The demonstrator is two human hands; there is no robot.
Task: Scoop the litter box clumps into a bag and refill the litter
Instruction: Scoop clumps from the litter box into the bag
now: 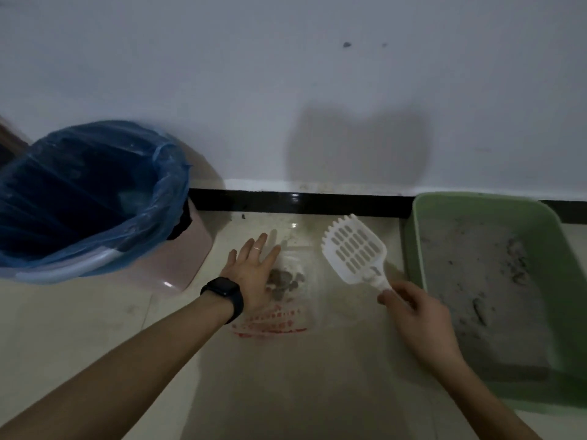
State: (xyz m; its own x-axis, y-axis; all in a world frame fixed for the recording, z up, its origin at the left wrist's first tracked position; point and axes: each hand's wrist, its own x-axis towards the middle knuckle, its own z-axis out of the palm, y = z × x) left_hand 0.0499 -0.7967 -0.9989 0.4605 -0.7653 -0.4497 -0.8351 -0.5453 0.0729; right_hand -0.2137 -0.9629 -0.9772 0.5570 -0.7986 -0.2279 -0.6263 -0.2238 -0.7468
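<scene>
Grey-brown clumps (283,280): small lumpy pile inside a clear, thin plastic bag with red print (305,308), lying flat on the glossy cream tile floor (286,382). The bag's edges are hard to trace against the tile and the print is unreadable.

Left hand (254,269): palm down, fingers straight and spread, over the bag's left side and partly covering the pile. Not gripping. Thin ring (256,248) on one finger, black smartwatch (224,292) on the wrist.

Right hand (417,314): fingers curled around the handle of a white slotted plastic scoop (354,249), handle mostly hidden in the fist. Toothed front edge points at the wall, between the bag and the box. Can't tell if the scoop touches the floor.

Green rounded-rectangle plastic litter box (476,198) at right, cut off by the frame edge. Holds fine grey litter (470,281), surface uneven, with darker lumps near the right side.

At left, a pink plastic bin (190,249) with a crinkled translucent blue liner (95,185), contents too dark to make out. Glossy black skirting (301,203) under a white wall (286,74). Low light, soft blur.
</scene>
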